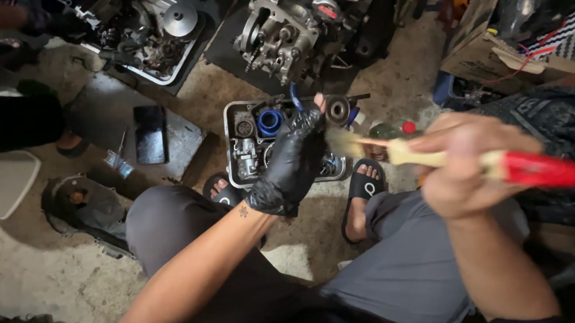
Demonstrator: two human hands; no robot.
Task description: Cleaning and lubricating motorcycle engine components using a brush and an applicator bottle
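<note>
Concrete floor (37, 273), stained, littered with engine parts. Left hand (290, 158), black-gloved, fingers closed around a small round part (337, 110), held over a metal tray (231, 151) of components between the sandalled feet. Right hand (468, 165), bare, gripped a red-handled brush (431, 155); bristles met the part. Engine block (287, 34) stood beyond the tray.

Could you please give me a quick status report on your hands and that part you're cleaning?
Left hand, black glove, holds small round part above parts tray. Right hand grips red-handled brush, bristles at the part. Nothing in the way.
</note>
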